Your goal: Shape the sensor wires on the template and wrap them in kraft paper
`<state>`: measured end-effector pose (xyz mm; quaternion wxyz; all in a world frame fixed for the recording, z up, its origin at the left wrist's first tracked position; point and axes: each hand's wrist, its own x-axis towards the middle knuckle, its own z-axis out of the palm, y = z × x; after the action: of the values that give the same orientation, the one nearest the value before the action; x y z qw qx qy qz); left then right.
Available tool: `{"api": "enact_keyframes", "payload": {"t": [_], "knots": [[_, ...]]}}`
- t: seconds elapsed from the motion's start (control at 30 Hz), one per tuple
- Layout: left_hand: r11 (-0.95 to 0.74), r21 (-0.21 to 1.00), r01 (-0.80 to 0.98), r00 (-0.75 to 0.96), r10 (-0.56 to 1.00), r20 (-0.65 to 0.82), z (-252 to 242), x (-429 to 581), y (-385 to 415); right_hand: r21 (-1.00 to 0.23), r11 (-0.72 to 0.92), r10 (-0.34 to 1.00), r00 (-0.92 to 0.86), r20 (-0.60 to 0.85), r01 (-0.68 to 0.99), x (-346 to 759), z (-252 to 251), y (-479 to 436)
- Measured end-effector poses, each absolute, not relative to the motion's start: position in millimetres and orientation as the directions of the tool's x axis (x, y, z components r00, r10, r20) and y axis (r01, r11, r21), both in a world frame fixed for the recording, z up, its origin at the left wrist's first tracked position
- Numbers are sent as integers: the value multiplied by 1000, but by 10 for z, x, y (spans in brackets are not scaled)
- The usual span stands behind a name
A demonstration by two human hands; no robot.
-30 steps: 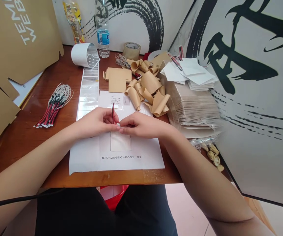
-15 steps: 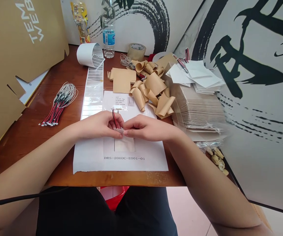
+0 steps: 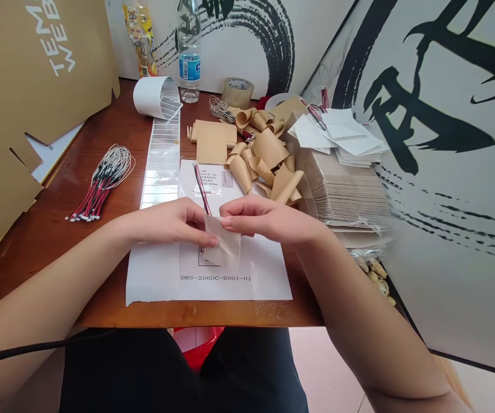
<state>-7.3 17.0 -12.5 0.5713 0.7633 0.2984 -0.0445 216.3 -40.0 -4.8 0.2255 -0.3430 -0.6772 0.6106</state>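
Between my hands is a small white square sheet (image 3: pixel 225 248), raised and tilted above a printed page (image 3: pixel 268 281) marked DRS-206DC-E001-01. My left hand (image 3: pixel 176 222) pinches its left side, thumb in front. At its upper edge, my right hand (image 3: pixel 264 218) grips it between thumb and fingers. Red and black wires (image 3: pixel 202 189) stick up from behind the sheet beside my left fingers; their lower ends are hidden. Left of the page lies a bundle of cables (image 3: pixel 107 180) with red and black wires and white connectors.
A strip of labels (image 3: pixel 161 158) runs back to a white roll (image 3: pixel 150 97). Curled brown papers (image 3: pixel 273 152) lie behind my right hand, beside a stack of brown sheets (image 3: pixel 350 192) topped with white squares (image 3: pixel 346 129). A cardboard box (image 3: pixel 49 86) stands left; a water bottle (image 3: pixel 189 63) stands at the back.
The white sheet has been lifted and turned more toward me, and more of it shows. My right hand has shifted slightly right and up, and the wires stand out further.
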Motion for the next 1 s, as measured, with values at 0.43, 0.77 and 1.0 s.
{"api": "enact_keyframes", "payload": {"t": [0.43,0.77,1.0], "knots": [[205,886,417,591,679,-436,-154,-8,143,-980,-142,933,-312,-180,141,2165,-260,-311],[239,875,420,535,714,-452,-128,-45,189,-963,-255,919,-286,-271,93,2189,-218,-306],[229,883,410,511,744,-431,-94,-9,188,-954,-245,921,-267,-285,173,2137,-187,-330]]}}
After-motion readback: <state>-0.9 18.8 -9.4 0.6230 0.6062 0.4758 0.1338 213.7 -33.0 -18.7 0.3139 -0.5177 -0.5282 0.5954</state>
